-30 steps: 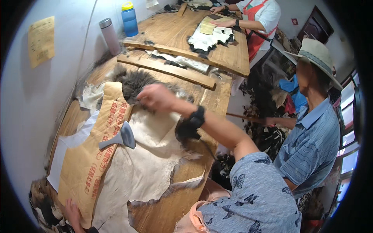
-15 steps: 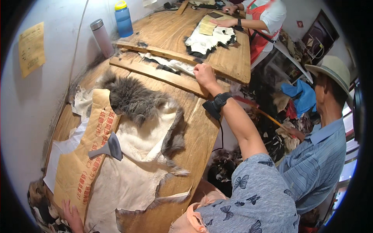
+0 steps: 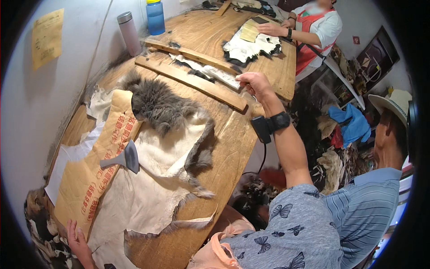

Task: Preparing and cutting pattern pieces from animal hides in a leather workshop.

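Observation:
My right hand is closed at the near end of a white strip of hide that lies between two wooden bars on the table. Its thumb and fingers pinch the strip's end. At the lower left, my left hand rests with fingers stretched out by the bottom corner of a brown paper pattern with red print. That paper overlaps a pale hide, skin side up, with grey fur folded over at its top. A grey scraper-like tool with a flared blade lies on the paper.
Two wooden bars cross the wooden table. A pink flask and a blue bottle stand by the wall. Beyond, a person in a red apron works on another hide. Someone in a hat is close at right.
My right hand has moved rightward off the wooden bar, drawing the white strip's end along. The hatted person's stick has left view. The aproned person's hands have shifted; my left hand stays by the paper.

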{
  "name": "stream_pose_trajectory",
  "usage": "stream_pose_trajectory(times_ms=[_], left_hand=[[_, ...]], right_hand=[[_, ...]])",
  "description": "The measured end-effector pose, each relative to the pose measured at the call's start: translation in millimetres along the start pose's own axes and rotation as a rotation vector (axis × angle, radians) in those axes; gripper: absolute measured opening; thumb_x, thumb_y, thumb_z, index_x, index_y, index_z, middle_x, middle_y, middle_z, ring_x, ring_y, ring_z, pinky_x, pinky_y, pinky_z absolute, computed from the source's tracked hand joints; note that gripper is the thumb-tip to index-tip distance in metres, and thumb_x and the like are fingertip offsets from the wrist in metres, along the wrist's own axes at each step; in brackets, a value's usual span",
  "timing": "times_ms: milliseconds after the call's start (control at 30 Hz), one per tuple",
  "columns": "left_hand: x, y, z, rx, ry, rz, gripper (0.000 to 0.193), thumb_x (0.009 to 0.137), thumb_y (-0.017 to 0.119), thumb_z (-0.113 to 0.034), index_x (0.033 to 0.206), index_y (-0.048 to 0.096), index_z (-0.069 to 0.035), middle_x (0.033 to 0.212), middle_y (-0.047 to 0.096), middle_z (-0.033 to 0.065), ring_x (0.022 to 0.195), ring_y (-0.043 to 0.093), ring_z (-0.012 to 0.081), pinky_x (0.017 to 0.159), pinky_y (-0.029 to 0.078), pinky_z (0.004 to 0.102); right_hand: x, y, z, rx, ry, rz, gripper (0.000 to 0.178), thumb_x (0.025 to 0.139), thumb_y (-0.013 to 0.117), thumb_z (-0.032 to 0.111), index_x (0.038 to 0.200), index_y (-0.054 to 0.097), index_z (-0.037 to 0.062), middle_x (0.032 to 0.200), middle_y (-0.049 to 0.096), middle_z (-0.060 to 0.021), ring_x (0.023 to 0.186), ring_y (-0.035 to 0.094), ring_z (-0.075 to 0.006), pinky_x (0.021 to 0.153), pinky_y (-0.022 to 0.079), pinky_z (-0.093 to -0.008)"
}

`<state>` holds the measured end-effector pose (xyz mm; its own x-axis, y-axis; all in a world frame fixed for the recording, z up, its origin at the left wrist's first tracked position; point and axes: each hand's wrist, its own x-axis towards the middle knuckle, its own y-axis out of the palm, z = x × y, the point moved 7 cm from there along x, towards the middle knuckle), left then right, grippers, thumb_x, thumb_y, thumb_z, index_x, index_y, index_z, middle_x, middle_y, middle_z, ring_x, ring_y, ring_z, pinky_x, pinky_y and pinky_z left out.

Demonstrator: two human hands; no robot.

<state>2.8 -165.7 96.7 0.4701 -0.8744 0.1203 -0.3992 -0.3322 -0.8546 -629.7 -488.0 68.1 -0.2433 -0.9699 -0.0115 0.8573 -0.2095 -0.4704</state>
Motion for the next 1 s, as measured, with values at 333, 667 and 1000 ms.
stream_pose_trajectory(times_ms=[333,667,1000], left_hand=[[-23.4,-0.3,-49.0,-0.375,0.072,0.076,0.018,0.084,0.05,-0.002,0.098,0.059,0.005,0.094,0.058,0.008,0.083,0.056,0.0162,0.075,0.043,0.0245],[-113.3,-3.6,-125.6,-0.146,0.886,0.059,0.022,0.069,0.062,0.001,0.09,0.063,-0.003,0.09,0.058,0.0119,0.079,0.054,0.027,0.072,0.042,0.0374],[-140.9,11.1,-109.9,-0.134,0.949,0.298,0.008,0.063,0.06,0.004,0.069,0.057,-0.001,0.069,0.049,0.0109,0.065,0.049,0.0251,0.055,0.038,0.0323]], right_hand=[[-139.4,75.6,85.9,0.873,0.125,0.47,0.01,0.077,0.057,0.01,0.078,0.061,0.001,0.063,0.049,0.0003,0.043,0.034,-0.0031,0.037,0.026,-0.017],[-378.7,241.5,152.2,0.021,-0.535,0.745,0.019,0.063,0.06,0.021,0.069,0.066,0.0039,0.06,0.06,-0.0124,0.054,0.059,-0.0221,0.053,0.045,-0.0322],[-445.8,232.5,141.9,0.023,-0.778,0.704,0.009,0.059,0.057,0.011,0.064,0.063,0.0068,0.058,0.056,-0.013,0.056,0.056,-0.0292,0.052,0.041,-0.0399]])
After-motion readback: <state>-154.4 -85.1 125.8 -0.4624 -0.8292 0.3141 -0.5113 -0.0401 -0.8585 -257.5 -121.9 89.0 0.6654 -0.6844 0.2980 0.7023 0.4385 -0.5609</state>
